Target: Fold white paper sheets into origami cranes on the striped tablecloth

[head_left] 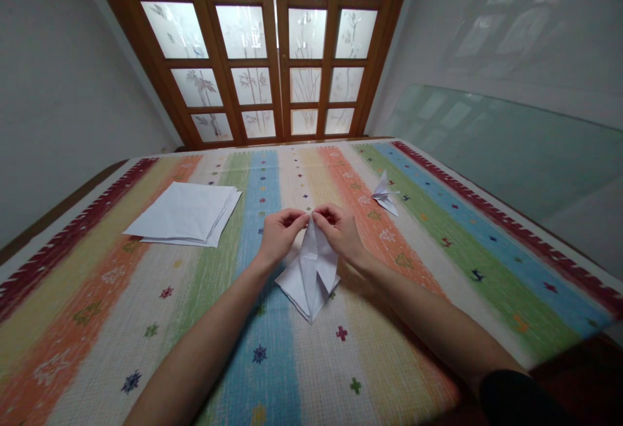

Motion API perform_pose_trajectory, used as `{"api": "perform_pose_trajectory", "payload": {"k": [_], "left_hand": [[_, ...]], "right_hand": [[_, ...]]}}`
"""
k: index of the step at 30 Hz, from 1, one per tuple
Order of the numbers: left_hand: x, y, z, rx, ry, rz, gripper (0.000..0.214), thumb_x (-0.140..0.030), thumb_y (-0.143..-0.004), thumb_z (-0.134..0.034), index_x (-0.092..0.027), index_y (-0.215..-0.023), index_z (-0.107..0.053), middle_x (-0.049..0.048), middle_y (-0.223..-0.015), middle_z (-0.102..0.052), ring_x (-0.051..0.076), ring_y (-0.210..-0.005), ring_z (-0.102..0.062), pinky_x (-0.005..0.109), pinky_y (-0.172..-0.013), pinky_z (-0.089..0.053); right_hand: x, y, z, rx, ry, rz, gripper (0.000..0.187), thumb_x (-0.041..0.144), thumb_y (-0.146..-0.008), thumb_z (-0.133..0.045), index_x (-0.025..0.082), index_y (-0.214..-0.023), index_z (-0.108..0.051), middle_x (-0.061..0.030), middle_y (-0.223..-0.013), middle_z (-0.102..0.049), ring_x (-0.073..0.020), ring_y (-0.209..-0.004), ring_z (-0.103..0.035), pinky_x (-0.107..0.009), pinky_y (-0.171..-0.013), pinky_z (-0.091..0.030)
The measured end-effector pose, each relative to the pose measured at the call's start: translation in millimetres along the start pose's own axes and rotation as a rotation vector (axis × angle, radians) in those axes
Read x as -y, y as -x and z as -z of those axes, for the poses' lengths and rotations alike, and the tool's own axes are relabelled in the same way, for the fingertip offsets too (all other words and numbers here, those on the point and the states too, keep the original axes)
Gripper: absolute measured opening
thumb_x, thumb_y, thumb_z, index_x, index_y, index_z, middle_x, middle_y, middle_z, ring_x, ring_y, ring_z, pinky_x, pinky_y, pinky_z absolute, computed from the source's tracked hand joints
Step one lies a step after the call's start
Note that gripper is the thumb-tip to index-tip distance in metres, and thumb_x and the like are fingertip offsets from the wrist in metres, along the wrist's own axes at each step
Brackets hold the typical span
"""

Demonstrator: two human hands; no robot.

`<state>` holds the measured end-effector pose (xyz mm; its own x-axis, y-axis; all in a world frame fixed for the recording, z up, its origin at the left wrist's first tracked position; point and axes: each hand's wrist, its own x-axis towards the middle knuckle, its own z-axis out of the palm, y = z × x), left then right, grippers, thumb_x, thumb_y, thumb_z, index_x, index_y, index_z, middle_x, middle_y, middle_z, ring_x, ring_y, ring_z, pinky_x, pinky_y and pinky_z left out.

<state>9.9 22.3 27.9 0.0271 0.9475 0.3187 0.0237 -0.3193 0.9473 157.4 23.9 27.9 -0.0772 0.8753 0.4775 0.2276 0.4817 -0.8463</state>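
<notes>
A partly folded sheet of white paper (306, 276) is in front of me, its lower corner pointing toward me and creases running up its middle. My left hand (283, 231) pinches the far tip of this paper between thumb and forefinger. Right beside it, my right hand (338, 230) pinches the same tip from the other side, the two thumbs nearly meeting. The right flap of the paper stands a little away from the rest. Whether the paper's near part rests on the cloth or hovers just above it, I cannot tell.
A stack of white paper sheets (187, 212) lies at the left on the striped tablecloth (195, 322). Toward the back right stands a small folded white paper figure (384, 193), like an origami crane. Beyond the table are wooden doors (277, 56) with frosted panes.
</notes>
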Motion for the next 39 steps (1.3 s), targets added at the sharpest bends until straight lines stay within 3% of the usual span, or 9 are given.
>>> {"api": "perform_pose_trajectory", "payload": {"k": [5,11,26,32,35,39], "left_hand": [[1.9,-2.3,1.0,-0.006,0.008,0.049,0.016,-0.032,-0.066,-0.075,-0.016,-0.069,-0.073,0.0035,-0.069,-0.072,0.014,-0.062,-0.063,0.026,-0.064,-0.051],[1.1,-1.9,3.8,0.008,-0.073,0.012,0.015,-0.032,-0.067,-0.075,-0.016,-0.066,-0.072,0.0033,-0.066,-0.072,0.014,-0.061,-0.063,0.026,-0.062,-0.050],[-3.9,5.6,5.5,-0.045,-0.492,-0.337,0.006,-0.018,-0.078,-0.069,-0.018,-0.072,-0.072,0.0020,-0.070,-0.073,0.013,-0.060,-0.064,0.025,-0.064,-0.050],[-4.2,9.1,5.6,-0.044,-0.575,-0.453,0.009,-0.015,-0.079,-0.065,-0.019,-0.074,-0.072,0.0025,-0.073,-0.074,0.015,-0.067,-0.066,0.026,-0.068,-0.050],[-4.6,10.2,5.1,-0.039,-0.550,-0.432,0.009,-0.017,-0.079,-0.065,-0.020,-0.074,-0.072,0.0026,-0.074,-0.073,0.015,-0.069,-0.066,0.027,-0.070,-0.050],[-4.2,8.6,3.6,-0.059,-0.445,-0.290,0.009,-0.026,-0.077,-0.069,-0.019,-0.072,-0.070,0.0024,-0.070,-0.071,0.014,-0.064,-0.063,0.027,-0.066,-0.050]], "right_hand": [[-0.1,1.1,-0.5,-0.014,0.008,0.009,0.016,0.032,-0.081,-0.059,0.020,-0.074,-0.064,-0.0009,-0.070,-0.066,-0.0139,-0.065,-0.060,-0.026,-0.061,-0.047],[0.3,1.6,-0.4,-0.002,0.019,0.025,0.015,0.031,-0.081,-0.059,0.019,-0.074,-0.065,-0.0014,-0.070,-0.067,-0.0140,-0.064,-0.060,-0.026,-0.062,-0.047],[-0.6,1.9,0.1,-0.022,0.011,0.011,0.012,0.028,-0.078,-0.062,0.019,-0.076,-0.070,-0.0039,-0.073,-0.071,-0.0154,-0.065,-0.065,-0.027,-0.062,-0.051],[-0.3,1.2,-0.3,-0.005,-0.038,-0.035,0.019,0.038,-0.073,-0.072,0.020,-0.073,-0.069,-0.0029,-0.071,-0.071,-0.0145,-0.062,-0.064,-0.027,-0.060,-0.052],[1.5,0.0,0.4,-0.005,-0.070,-0.039,0.020,0.040,-0.074,-0.072,0.020,-0.071,-0.069,-0.0028,-0.070,-0.071,-0.0150,-0.062,-0.064,-0.028,-0.060,-0.052],[3.8,-1.2,2.2,-0.016,-0.099,-0.063,0.017,0.037,-0.073,-0.072,0.020,-0.070,-0.069,-0.0024,-0.068,-0.070,-0.0153,-0.062,-0.064,-0.028,-0.060,-0.051]]}}
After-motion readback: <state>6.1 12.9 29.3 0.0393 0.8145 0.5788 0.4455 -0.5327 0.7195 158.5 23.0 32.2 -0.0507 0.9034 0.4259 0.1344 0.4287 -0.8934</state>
